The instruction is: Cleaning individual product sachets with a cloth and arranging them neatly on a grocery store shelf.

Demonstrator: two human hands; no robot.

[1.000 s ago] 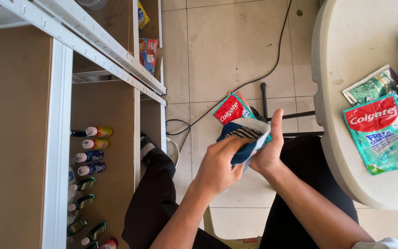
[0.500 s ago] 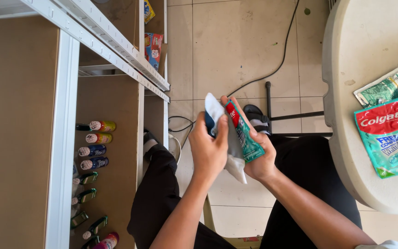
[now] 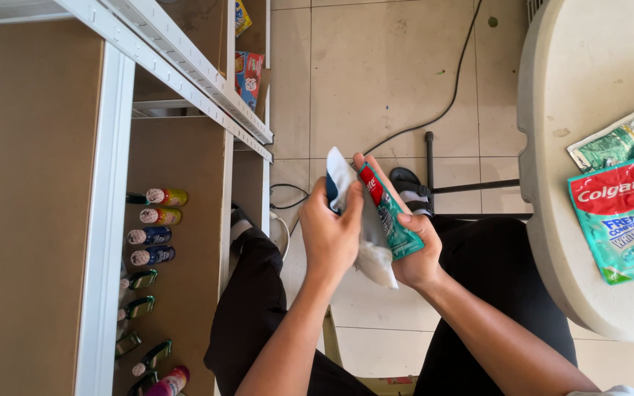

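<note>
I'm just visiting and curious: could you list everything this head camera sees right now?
Flat green-and-red sachet: one, held in the right hand.
White cloth: one, pressed against the sachet by the left hand.
Larger green-and-red pouch: one, on the table.
Pale round table: one, at right.
White metal shelf unit: one, at left.
Small bottles with coloured caps: several, lying on a lower shelf.
Black cable: one, on the tiled floor.
Left hand: one, over the lap.
Right hand: one, beside it.
</note>
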